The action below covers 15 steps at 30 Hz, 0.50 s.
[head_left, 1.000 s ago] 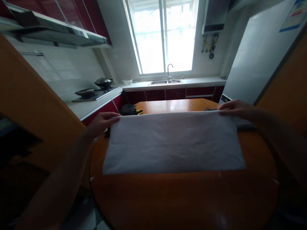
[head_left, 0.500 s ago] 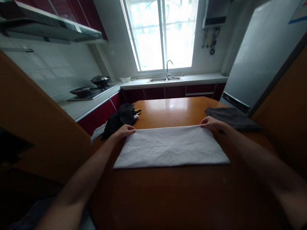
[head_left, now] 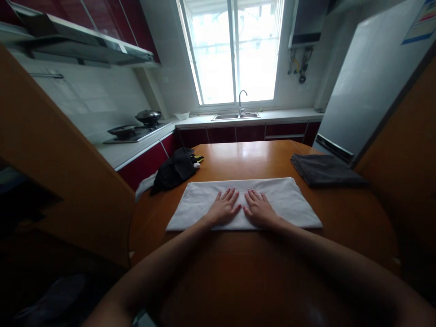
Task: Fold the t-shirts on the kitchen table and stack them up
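A white cloth, folded into a wide flat shape, lies on the wooden table. My left hand rests flat on its middle, palm down with the fingers spread. Just to the right of it, my right hand lies on the same cloth, also flat with fingers apart. The two thumbs are close together without visibly touching. Neither hand grips anything.
Dark clothes are heaped at the table's left edge, with a pale cloth hanging beside them. A folded dark grey cloth lies at the right. Beyond the table are a sink, a stove and a fridge.
Both hands have let go of the white cloth's far corners and moved inward and nearer, onto its middle. The fingers have opened out flat. The view has shifted slightly.
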### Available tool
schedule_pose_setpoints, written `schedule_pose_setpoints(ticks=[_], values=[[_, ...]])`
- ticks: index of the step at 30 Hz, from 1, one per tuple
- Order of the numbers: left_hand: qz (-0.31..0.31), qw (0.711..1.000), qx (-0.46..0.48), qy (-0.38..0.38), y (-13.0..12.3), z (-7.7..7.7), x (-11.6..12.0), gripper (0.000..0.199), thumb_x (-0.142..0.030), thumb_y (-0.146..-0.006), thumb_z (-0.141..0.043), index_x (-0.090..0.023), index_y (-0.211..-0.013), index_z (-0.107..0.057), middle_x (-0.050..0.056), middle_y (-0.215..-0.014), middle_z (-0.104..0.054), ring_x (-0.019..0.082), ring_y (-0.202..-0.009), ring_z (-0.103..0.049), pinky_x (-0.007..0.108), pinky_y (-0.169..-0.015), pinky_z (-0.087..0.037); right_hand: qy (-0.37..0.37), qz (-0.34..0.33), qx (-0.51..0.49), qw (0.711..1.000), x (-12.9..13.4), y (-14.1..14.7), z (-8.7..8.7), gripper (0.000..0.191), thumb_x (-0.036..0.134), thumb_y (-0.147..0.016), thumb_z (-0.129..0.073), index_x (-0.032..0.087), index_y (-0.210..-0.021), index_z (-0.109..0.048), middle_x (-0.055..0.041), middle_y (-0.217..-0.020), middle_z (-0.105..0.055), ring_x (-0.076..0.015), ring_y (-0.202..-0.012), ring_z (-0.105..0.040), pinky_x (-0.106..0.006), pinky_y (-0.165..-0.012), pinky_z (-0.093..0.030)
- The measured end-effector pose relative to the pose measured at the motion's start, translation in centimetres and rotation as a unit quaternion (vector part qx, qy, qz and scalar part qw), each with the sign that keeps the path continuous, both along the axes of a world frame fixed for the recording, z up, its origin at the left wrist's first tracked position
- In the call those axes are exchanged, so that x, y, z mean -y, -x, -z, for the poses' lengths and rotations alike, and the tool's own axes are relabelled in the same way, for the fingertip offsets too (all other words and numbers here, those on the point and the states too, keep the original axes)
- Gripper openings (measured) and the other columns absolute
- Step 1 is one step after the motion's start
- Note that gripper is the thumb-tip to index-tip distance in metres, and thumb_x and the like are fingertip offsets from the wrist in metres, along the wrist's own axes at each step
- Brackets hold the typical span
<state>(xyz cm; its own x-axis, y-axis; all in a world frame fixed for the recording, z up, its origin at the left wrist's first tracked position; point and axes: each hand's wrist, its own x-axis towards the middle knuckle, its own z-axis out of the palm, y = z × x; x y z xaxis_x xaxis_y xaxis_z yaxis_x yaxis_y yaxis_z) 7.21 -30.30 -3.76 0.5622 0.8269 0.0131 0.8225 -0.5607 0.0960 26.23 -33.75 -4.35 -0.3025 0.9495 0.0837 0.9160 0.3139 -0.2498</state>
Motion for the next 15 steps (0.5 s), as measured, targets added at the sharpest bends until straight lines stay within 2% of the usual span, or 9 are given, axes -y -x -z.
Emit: schedule_pose_setpoints(ticks=[4,7,10,15], values=[[0.003,1.000,-0.003,0.014,-0.3,-0.7,-1.4,0.062,-0.048,-0.104,-0.030,-0.017,-0.158,-0.031,0.014,-0.166,-0.022,0.029,-0.153,-0.018,0.056,-0.121,-0.019,0.042,0.007,-0.003,0.999,-1.3,-0.8,-1.0,0.066,0.041,-0.099,-0.038,0.008,-0.155,-0.035,-0.0183,-0.165,-0.022,-0.0288,-0.153,-0.018,-0.051,-0.121,-0.015],[-0.020,0.999,0.020,-0.035,-1.8,-1.3,-2.8,0.058,-0.041,-0.105,-0.028,-0.016,-0.157,-0.032,0.013,-0.165,-0.026,0.027,-0.153,-0.021,0.053,-0.121,-0.022,-0.009,0.057,-0.007,0.998,-3.1,-1.6,-1.9,0.063,0.037,-0.100,-0.034,0.009,-0.156,-0.032,-0.0171,-0.165,-0.021,-0.0271,-0.153,-0.017,-0.052,-0.121,-0.016],[-0.047,0.997,0.018,-0.062,-3.2,-0.6,-3.4,0.059,-0.041,-0.104,-0.028,-0.013,-0.156,-0.034,0.014,-0.164,-0.026,0.029,-0.153,-0.022,0.055,-0.121,-0.020,-0.029,0.097,0.005,0.995,-4.3,-1.9,-1.3,0.064,0.035,-0.100,-0.033,0.008,-0.158,-0.028,-0.0163,-0.166,-0.019,-0.0265,-0.153,-0.016,-0.051,-0.121,-0.013],[-0.054,0.998,0.009,-0.043,-3.5,0.8,-3.4,0.060,-0.043,-0.104,-0.027,-0.014,-0.156,-0.034,0.013,-0.165,-0.025,0.029,-0.153,-0.022,0.055,-0.122,-0.018,-0.014,0.097,0.016,0.995,-4.8,-1.9,0.3,0.062,0.036,-0.100,-0.033,0.009,-0.156,-0.033,-0.0161,-0.166,-0.021,-0.0271,-0.154,-0.015,-0.053,-0.121,-0.010]])
